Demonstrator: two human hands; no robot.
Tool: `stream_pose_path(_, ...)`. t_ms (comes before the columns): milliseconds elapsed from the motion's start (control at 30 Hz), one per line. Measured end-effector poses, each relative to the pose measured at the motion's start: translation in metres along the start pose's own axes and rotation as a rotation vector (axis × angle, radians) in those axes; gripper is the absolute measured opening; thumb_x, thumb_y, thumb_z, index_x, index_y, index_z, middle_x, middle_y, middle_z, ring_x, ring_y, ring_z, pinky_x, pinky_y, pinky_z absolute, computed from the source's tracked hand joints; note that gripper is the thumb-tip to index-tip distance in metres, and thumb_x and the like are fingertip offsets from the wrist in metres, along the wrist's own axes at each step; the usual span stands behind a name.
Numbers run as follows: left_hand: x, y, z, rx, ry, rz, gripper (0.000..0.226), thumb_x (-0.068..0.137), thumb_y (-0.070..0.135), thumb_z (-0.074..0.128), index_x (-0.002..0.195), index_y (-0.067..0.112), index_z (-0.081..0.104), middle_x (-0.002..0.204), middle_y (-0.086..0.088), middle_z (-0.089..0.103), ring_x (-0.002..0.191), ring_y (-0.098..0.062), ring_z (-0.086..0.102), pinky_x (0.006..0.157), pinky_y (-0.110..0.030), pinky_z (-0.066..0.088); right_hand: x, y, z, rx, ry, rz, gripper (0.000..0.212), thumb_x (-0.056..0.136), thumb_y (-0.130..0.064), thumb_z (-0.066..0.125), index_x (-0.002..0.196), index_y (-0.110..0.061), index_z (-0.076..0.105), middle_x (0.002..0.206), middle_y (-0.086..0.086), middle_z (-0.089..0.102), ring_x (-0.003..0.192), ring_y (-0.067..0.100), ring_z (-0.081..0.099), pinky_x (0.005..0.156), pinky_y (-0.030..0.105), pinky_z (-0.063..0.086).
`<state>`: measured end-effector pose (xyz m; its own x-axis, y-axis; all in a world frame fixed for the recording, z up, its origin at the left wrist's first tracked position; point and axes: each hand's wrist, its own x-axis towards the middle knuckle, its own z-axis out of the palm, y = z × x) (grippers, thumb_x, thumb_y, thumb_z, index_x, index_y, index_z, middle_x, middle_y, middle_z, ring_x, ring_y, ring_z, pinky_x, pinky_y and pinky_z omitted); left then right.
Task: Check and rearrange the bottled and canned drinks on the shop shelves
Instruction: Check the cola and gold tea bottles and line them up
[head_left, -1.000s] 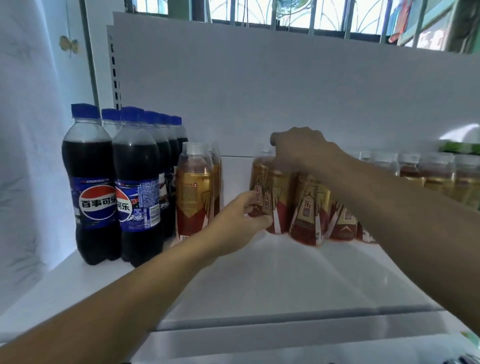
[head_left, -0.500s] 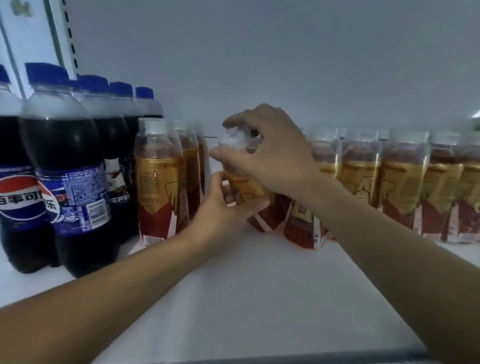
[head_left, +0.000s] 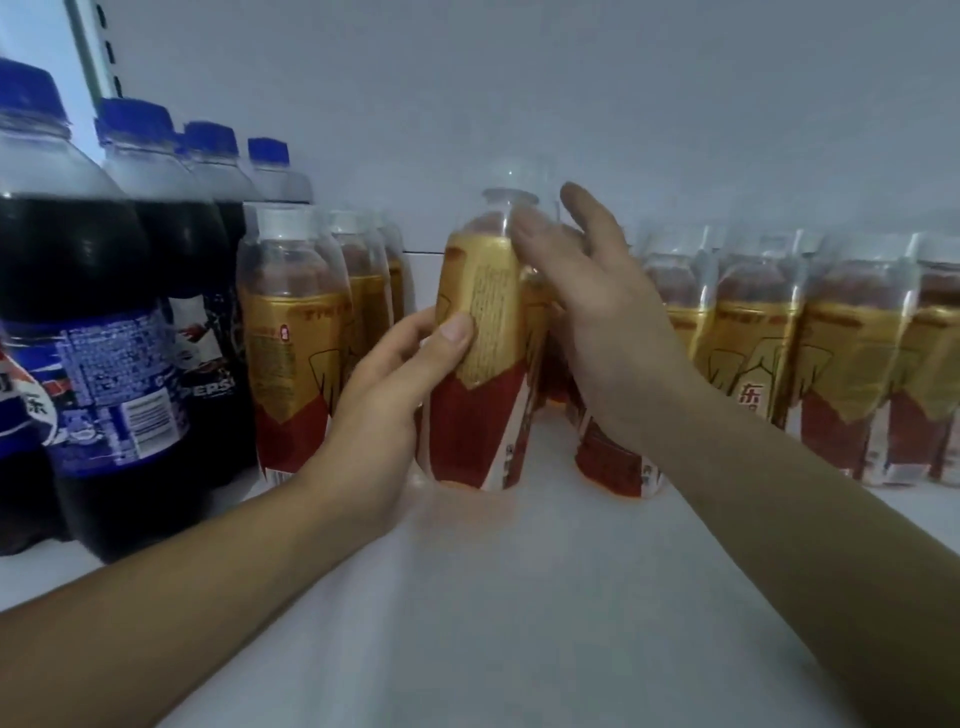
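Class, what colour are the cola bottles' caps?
Blue; the caps show best in the head view.

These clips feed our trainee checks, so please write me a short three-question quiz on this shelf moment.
1. True or false: the left hand grips the gold bottle by its cap.
2. What colour are the cola caps? A red, B blue, C white.
3. Fill in: the right hand, fingers straight beside that bottle's neck, is ____.
Key: 1 false; 2 B; 3 open.
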<state>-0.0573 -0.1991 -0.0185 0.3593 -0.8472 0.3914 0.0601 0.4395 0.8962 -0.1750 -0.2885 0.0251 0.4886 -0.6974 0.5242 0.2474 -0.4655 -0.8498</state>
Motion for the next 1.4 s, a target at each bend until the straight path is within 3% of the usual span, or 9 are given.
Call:
stream_pose_path(200, -0.01, 0.005, 0.007, -0.088, -0.153, -0.078, 0.046, 0.085, 0.049, 0.046, 0.116, 0.025, 0.07, 0.114, 0.0, 0.075, 0.108, -0.016, 0.07, 0.097, -0.038, 0.051, -0.009, -0.002, 0.006, 0.187, -0.064, 0.135, 0.067, 0.073, -0.063, 0.072, 0.116, -0.012, 0.068, 0.094, 0.004, 0.077, 0.089, 0.021, 0.075, 0.084, 0.042, 0.058)
stream_pose_path(333, -0.012, 0.001, 0.009, 0.072, -0.281, -0.075, 0.038, 0.088, 0.068, 0.046, 0.109, 0.048, 0.07, 0.116, 0.016, 0.072, 0.113, -0.004, 0.066, 0.103, -0.039, 0.047, -0.012, -0.002, 0.007, -0.026, 0.055, 0.091, 0.091, 0.063, -0.078, 0.072, 0.129, -0.017, 0.062, 0.107, 0.001, 0.075, 0.1, 0.022, 0.073, 0.092, 0.048, 0.057)
stream_pose_path(467, -0.006, -0.009, 0.004, 0.185, -0.237, -0.099, 0.083, 0.05, 0.07, 0.076, 0.125, 0.044, 0.05, 0.104, 0.021, 0.073, 0.098, -0.001, 0.07, 0.077, -0.025, 0.058, -0.017, -0.004, 0.007, -0.01, 0.072, 0.066, 0.068, 0.073, -0.066, 0.073, 0.121, -0.02, 0.062, 0.095, -0.005, 0.077, 0.088, 0.015, 0.076, 0.081, 0.042, 0.059)
stream_pose_path(600, -0.006, -0.006, 0.005, 0.226, -0.221, -0.066, 0.07, 0.048, 0.052, 0.082, 0.108, 0.046, 0.047, 0.087, 0.033, 0.069, 0.082, 0.013, 0.066, 0.06, -0.009, 0.051, -0.01, -0.012, 0.007, 0.035, 0.198, 0.114, 0.116, 0.049, -0.084, 0.077, 0.143, -0.022, 0.048, 0.125, 0.005, 0.069, 0.108, 0.026, 0.071, 0.092, 0.051, 0.058)
stream_pose_path(833, -0.006, -0.003, 0.004, -0.051, -0.114, -0.041, 0.044, 0.077, 0.044, 0.076, 0.113, 0.02, 0.072, 0.108, -0.004, 0.076, 0.101, -0.022, 0.072, 0.088, -0.046, 0.056, -0.006, -0.019, 0.001, 0.472, 0.045, 0.063, 0.066, 0.088, -0.047, 0.069, 0.139, -0.009, 0.054, 0.117, 0.015, 0.069, 0.104, 0.035, 0.07, 0.088, 0.048, 0.059)
stream_pose_path(900, -0.006, 0.0, 0.003, -0.217, -0.094, -0.06, 0.049, 0.082, 0.049, 0.058, 0.118, 0.019, 0.071, 0.111, -0.011, 0.074, 0.096, -0.031, 0.072, 0.078, -0.047, 0.06, -0.007, -0.021, -0.001, 0.473, -0.018, 0.102, 0.049, 0.094, -0.047, 0.059, 0.124, -0.008, 0.065, 0.112, 0.013, 0.07, 0.108, 0.034, 0.068, 0.096, 0.048, 0.056)
stream_pose_path(1033, -0.012, 0.006, 0.003, -0.234, -0.261, -0.176, 0.075, 0.082, 0.062, 0.049, 0.134, 0.008, 0.058, 0.108, -0.021, 0.071, 0.084, -0.036, 0.072, 0.062, -0.035, 0.058, -0.017, -0.022, 0.002, 0.511, -0.157, 0.206, 0.057, 0.085, -0.051, 0.058, 0.119, -0.005, 0.065, 0.098, 0.012, 0.073, 0.09, 0.026, 0.071, 0.089, 0.043, 0.058)
stream_pose_path(1200, -0.006, 0.005, 0.011, -0.062, -0.209, -0.11, 0.06, 0.084, 0.064, 0.059, 0.132, 0.027, 0.058, 0.121, -0.004, 0.071, 0.109, -0.022, 0.07, 0.086, -0.038, 0.059, -0.012, -0.021, 0.005, 0.446, 0.058, 0.063, 0.062, 0.081, -0.044, 0.076, 0.13, -0.012, 0.057, 0.101, 0.008, 0.074, 0.092, 0.024, 0.074, 0.083, 0.043, 0.06)
stream_pose_path(1400, -0.007, -0.004, 0.003, -0.041, -0.182, -0.097, 0.062, 0.073, 0.048, 0.072, 0.123, 0.013, 0.062, 0.102, -0.012, 0.074, 0.083, -0.024, 0.073, 0.059, -0.026, 0.056, -0.01, -0.018, 0.006, 0.504, 0.09, 0.052, 0.075, 0.07, -0.042, 0.08, 0.134, -0.014, 0.051, 0.104, 0.01, 0.071, 0.09, 0.026, 0.074, 0.078, 0.042, 0.06)
